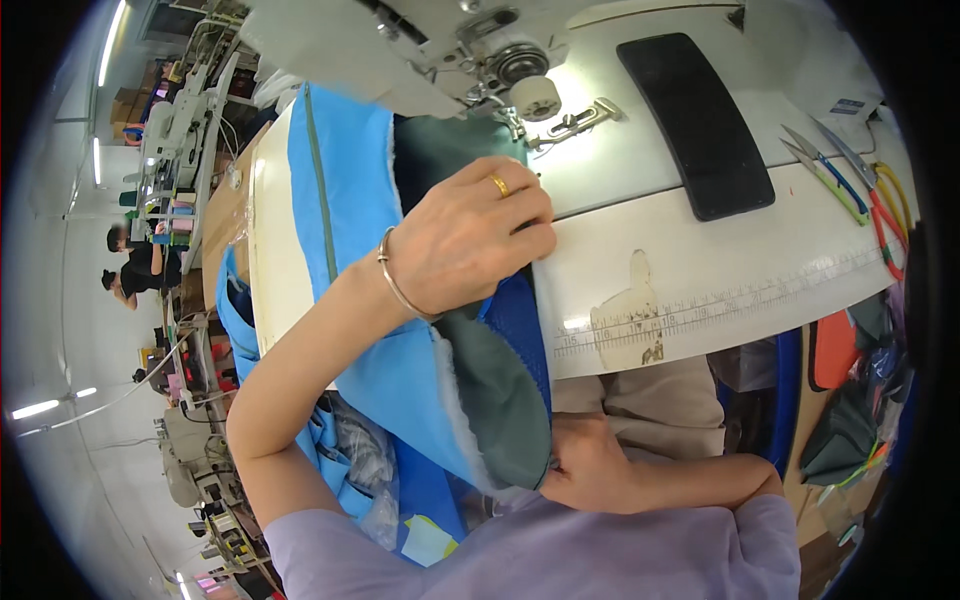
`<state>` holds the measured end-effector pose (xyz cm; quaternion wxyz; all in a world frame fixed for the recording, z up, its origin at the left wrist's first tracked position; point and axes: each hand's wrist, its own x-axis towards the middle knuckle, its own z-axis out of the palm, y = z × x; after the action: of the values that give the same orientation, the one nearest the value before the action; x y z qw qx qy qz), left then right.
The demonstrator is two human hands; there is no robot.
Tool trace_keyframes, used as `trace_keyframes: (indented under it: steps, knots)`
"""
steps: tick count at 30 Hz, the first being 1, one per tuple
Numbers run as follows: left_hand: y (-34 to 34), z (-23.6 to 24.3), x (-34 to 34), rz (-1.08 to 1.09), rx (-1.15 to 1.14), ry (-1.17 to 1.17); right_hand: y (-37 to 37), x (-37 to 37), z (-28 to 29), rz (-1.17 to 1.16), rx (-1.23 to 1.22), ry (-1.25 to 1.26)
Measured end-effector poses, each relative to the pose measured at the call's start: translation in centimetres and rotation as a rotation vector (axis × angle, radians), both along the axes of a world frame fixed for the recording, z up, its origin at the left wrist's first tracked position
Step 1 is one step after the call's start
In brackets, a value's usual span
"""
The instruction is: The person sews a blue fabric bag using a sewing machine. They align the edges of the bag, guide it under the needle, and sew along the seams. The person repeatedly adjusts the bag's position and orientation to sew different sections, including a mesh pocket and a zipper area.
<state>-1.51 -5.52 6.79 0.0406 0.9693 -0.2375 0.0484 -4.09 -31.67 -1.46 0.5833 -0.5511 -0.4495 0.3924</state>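
A light-blue fabric piece (340, 190) with a zipper strip and dark-green lining (430, 140) lies on the sewing machine bed, partly hanging over its front edge, with dark-blue mesh (515, 325) beside the lining. My left hand (480, 230), wearing a ring, is closed on the fabric edge just in front of the presser foot (514, 130). My right hand (580, 460) grips the lower hanging end of the fabric near my lap, its fingertips partly hidden. The machine head (420, 40) is above, its needle too small to make out.
A black phone (695, 125), scissors (890, 220) and green-handled snips (845, 195) rest on the white table (720, 280). More blue fabric and plastic (365, 470) are at lower left. A cluttered side board (830, 450) is at right. Two co-workers (140, 265) work among machines at far left.
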Motion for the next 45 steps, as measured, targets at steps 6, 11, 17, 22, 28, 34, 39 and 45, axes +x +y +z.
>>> trace_keyframes:
  steps: [6,11,17,22,28,34,39,45]
  knots:
    - [-0.3,0.6,-0.3,0.029,-0.072,0.041,-0.5,-0.1,-0.7,-0.058,0.021,-0.095]
    - [-0.6,0.3,-1.2,0.118,-0.13,0.095,-0.6,0.7,-0.1,-0.052,0.093,-0.216]
    - [-0.6,1.5,-0.5,0.062,-0.072,0.173,-0.9,1.6,1.0,-0.05,0.141,-0.226]
    - [-0.8,0.7,-1.3,0.058,-0.091,0.223,-1.0,1.4,-0.1,-0.042,0.096,-0.193]
    - [-2.7,0.7,-2.8,0.099,-0.214,0.309,-1.1,1.4,-1.1,-0.031,0.084,-0.201]
    - [-3.3,0.7,-3.6,0.105,-0.161,0.31,-1.1,1.5,-1.0,-0.014,0.088,-0.214]
    - [-4.0,-0.3,-4.0,0.131,-0.321,0.242,-1.5,1.5,-1.8,-0.011,0.095,-0.269]
    - [-2.9,-0.5,-3.2,0.281,-0.12,-0.018,-1.6,1.5,-1.9,0.01,0.073,-0.323]
